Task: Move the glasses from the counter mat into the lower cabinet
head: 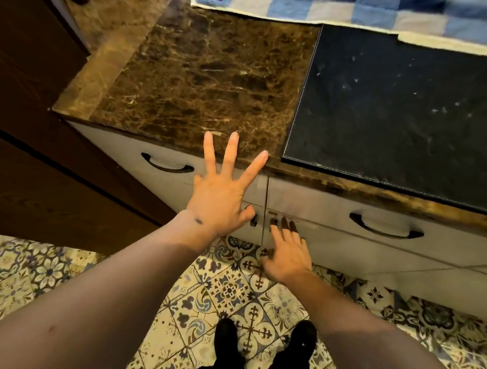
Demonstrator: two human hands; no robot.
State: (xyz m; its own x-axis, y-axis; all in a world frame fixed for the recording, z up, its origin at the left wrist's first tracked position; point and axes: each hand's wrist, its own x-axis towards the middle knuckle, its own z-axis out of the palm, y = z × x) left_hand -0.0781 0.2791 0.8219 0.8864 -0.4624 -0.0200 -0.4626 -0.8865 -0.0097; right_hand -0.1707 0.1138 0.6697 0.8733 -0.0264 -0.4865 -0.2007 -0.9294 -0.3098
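Now at the lower cabinet doors, no glasses visible.
Right hand (287, 257) flat, fingers straight on right door (364, 258); left hand (223, 194) splayed, empty, at ten o'clock from it, beside dark mat (426, 114).

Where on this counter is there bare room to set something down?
The brown marble countertop is bare between the dark wooden cabinet side and the black stitched mat. The mat itself holds nothing. The blue checked towel covers the back. Both hands crowd the white lower cabinet doors.
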